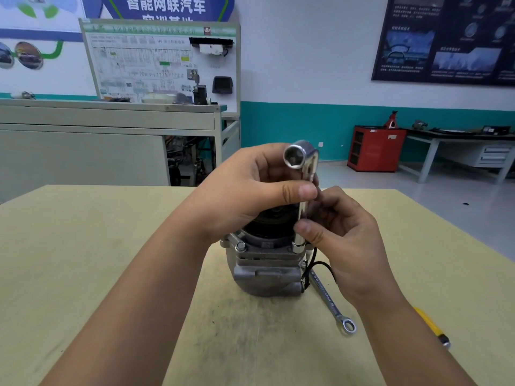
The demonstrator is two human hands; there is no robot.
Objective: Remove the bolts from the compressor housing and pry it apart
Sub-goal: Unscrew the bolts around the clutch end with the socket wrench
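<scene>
Hands, left (250,188) above right (342,240), pinch the upright wrench (303,213) on the compressor housing (264,271).

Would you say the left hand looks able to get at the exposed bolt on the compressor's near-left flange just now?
Probably yes. The bolt sits uncovered just below the left hand, with nothing between them; but that hand grips the L-shaped socket wrench and would have to let go first.
</scene>
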